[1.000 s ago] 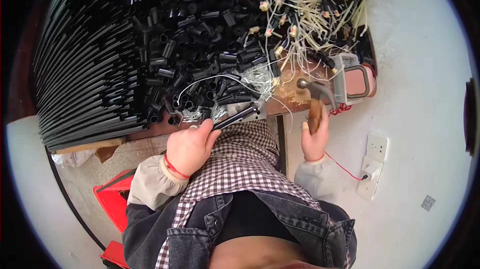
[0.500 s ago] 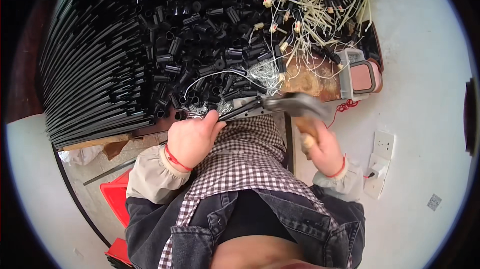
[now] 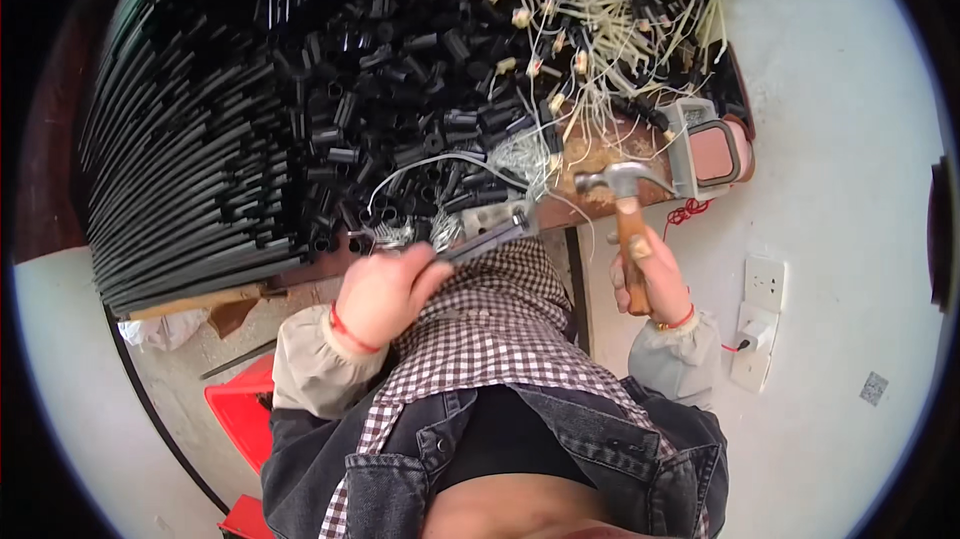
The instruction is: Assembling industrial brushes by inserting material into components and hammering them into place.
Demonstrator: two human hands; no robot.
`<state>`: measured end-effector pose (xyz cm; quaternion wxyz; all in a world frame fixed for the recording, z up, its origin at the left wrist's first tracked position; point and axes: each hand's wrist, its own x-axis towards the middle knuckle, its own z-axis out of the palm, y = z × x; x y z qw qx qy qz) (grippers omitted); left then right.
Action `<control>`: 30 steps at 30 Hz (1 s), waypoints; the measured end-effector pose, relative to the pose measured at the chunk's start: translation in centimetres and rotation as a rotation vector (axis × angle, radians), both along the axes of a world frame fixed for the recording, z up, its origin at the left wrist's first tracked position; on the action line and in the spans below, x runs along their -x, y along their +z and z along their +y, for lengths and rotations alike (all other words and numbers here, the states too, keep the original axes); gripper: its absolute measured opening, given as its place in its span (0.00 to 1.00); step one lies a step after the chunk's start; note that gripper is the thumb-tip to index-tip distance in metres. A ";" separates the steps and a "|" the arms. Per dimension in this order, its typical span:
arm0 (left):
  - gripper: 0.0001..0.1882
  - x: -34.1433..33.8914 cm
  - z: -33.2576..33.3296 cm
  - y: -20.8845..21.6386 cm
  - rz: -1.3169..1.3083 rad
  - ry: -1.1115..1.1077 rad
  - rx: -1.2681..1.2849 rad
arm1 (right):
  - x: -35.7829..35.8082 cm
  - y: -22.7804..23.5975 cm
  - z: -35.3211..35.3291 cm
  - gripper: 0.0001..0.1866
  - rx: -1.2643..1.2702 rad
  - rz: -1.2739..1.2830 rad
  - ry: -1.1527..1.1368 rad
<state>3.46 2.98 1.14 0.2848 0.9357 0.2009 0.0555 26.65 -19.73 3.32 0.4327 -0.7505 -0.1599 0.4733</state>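
A thin black tube [image 3: 492, 239] is pinched in my left hand [image 3: 380, 297], slanting up to the right past the table's near edge. Its far end lies by a perforated metal plate [image 3: 488, 219] at that edge. My right hand [image 3: 655, 284] is wrapped around the wooden handle of a claw hammer [image 3: 627, 179], held apart from the tube on its right. Small shiny metal pins [image 3: 444, 231] lie close to my left fingers. What is at the tube's tip is too blurred to make out.
Long black tubes [image 3: 190, 169] are stacked at the left. Short black plastic sleeves [image 3: 400, 69] cover the table's middle, with a pile of metal pins [image 3: 520, 154] nearby. White wires with connectors [image 3: 620, 19] heap at the back right, above a plastic container [image 3: 683, 164]. Wall sockets [image 3: 765, 284] are at right.
The hammer has come away from the tube's far end to the right, its head now lifted clear. My left hand still holds the tube, which sits slightly lower in view.
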 end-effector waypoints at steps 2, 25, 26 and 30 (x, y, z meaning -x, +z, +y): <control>0.13 -0.3 0.8 2.4 0.013 -0.058 0.490 | -1.1 -2.2 -0.1 0.30 0.182 -0.497 0.121; 0.11 -1.0 7.7 13.2 -0.592 0.363 0.940 | -11.3 4.8 8.3 0.12 0.785 -1.600 0.331; 0.12 -3.1 11.0 12.8 -0.564 0.299 0.755 | -10.5 5.8 7.8 0.12 0.779 -1.613 0.322; 0.18 -11.6 24.3 7.6 0.015 0.663 -0.371 | -5.4 8.3 7.6 0.10 -0.253 -1.768 0.158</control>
